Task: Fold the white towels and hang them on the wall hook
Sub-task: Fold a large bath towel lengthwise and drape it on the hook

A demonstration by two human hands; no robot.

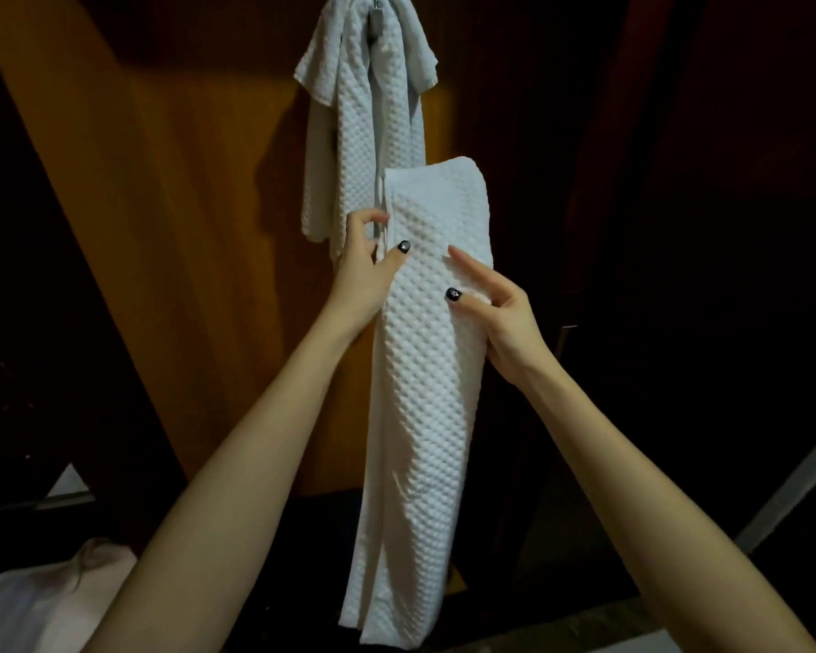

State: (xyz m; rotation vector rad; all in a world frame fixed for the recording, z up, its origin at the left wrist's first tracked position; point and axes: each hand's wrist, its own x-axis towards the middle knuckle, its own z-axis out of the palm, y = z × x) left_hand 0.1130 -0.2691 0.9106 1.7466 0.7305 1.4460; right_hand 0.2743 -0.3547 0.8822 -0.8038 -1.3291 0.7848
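While our left hand [363, 271] and right hand [505, 322] pinch the towel [425, 393] between fingers, it hangs long. A slack pinch could unfold it.

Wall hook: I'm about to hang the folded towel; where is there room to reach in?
Crowded at the hook, wrapped by the hung towel. Free: bare wooden panel left of that towel, and a narrower strip right of it, above the held towel.
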